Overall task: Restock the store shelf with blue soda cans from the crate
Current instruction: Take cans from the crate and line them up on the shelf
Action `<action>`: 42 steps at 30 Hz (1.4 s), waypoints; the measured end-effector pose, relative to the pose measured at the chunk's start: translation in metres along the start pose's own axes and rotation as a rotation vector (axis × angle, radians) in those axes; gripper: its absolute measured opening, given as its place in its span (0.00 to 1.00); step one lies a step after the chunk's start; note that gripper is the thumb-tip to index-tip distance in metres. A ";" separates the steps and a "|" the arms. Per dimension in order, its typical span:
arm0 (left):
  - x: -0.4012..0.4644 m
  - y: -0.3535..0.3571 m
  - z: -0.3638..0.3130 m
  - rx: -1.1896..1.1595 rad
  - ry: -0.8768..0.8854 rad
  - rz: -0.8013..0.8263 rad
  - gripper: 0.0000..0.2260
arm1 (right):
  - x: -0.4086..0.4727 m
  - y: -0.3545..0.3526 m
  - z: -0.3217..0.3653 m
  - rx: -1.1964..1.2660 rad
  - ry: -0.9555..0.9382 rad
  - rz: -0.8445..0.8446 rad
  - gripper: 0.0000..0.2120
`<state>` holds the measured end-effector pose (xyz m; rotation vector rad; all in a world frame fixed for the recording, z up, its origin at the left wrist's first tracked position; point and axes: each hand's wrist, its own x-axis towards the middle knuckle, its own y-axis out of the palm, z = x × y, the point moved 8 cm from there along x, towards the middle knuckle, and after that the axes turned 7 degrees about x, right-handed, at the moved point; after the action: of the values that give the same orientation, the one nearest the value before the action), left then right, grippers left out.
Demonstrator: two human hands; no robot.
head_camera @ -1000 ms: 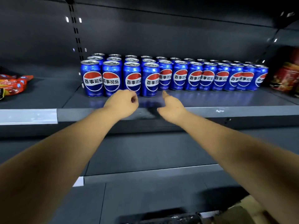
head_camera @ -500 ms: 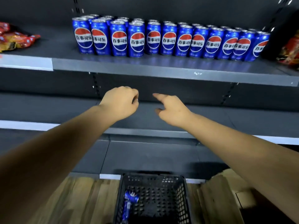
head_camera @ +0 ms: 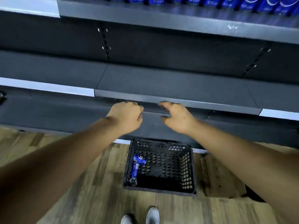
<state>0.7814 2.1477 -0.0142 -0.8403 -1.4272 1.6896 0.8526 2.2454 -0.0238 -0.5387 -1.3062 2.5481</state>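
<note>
My view has dropped from the stocked shelf (head_camera: 178, 21) to the black perforated plastic crate (head_camera: 187, 167) on the floor, so I judge another pickup comes next. My left hand (head_camera: 125, 116) is curled shut on nothing; my right hand (head_camera: 177, 118) hangs loosely spread. Below my left grip, two blue soda cans (head_camera: 136, 165) lie on their sides, the nearer one's long axis running roughly toward me.

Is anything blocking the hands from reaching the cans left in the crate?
Nothing visible does. Both hands, left and right, hang empty above the open-topped crate, where two blue cans lie along its left wall.
</note>
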 end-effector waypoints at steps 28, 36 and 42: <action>-0.030 0.434 -0.070 -0.320 -0.025 0.588 0.12 | 0.025 0.355 -0.281 1.025 0.842 -0.116 0.12; -0.036 0.569 -0.091 -0.355 -0.064 0.702 0.11 | 0.048 0.504 -0.355 0.890 0.901 0.085 0.06; -0.011 0.643 -0.111 -0.375 -0.093 0.608 0.12 | 0.075 0.591 -0.410 0.699 0.796 0.060 0.07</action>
<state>0.7965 2.1343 -0.6660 -1.5425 -1.6938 1.9351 0.9371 2.2312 -0.7423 -1.2273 -0.1216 2.2032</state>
